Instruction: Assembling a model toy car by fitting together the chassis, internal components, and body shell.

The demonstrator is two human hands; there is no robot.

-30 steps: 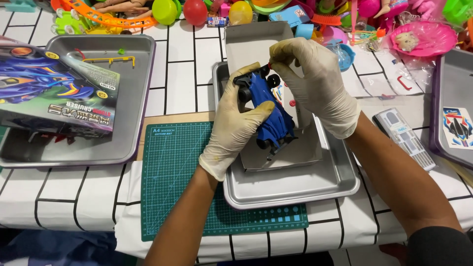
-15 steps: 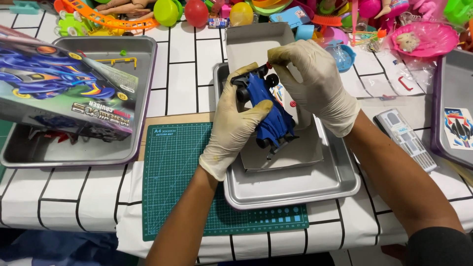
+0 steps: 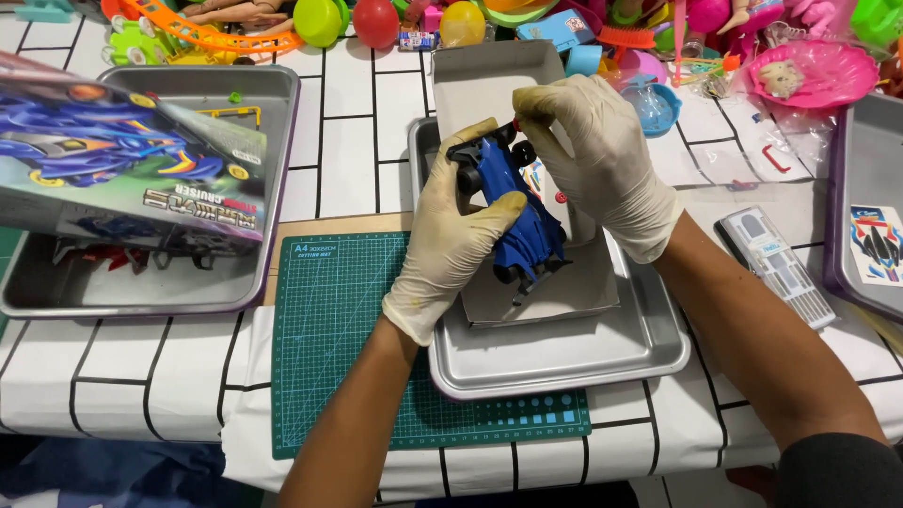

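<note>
While gloved hands point(image 3: 527, 202) grip: toys point(image 3: 376, 21) perhaps behind.

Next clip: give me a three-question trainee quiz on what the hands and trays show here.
1. True or false: both gloved hands grip the blue toy car.
2. What lies under the middle metal tray? A) green cutting mat B) pink bowl C) towel
3. Fill in: the toy's box leans over the ___ tray.

Key: 1 true: left hand and right hand hold it. 2 A, the green cutting mat. 3 left tray.
</note>
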